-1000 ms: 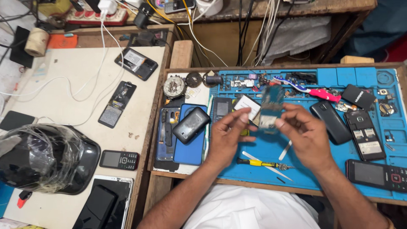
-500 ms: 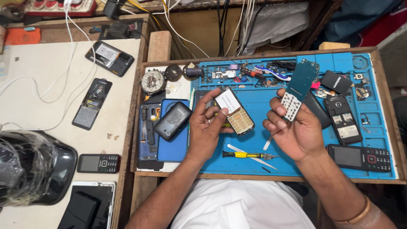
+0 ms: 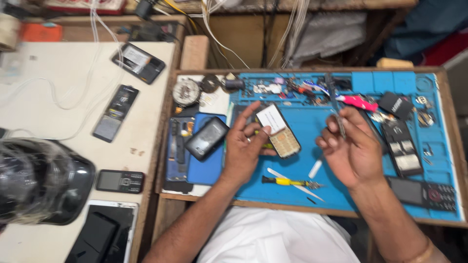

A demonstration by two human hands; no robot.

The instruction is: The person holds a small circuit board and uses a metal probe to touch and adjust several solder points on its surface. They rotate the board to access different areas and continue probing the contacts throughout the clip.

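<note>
Head view, single camera: the scene is being viewed from the person's head, looking steeply down over the white-clad lap and both forearms, which are entering from 6 o'clock. The blue work mat (image 3: 302,126) in its wooden tray is being framed right of centre, close enough that small parts are being resolved, though motion blur is being shown throughout. The left hand (image 3: 246,146) and right hand (image 3: 353,151) are being held near the frame's middle. A pale side table (image 3: 63,83) is being taken in toward 9 o'clock, cables and a shelf edge toward 12 o'clock. No second view is being supplied, so no overlap is being recorded.
</note>
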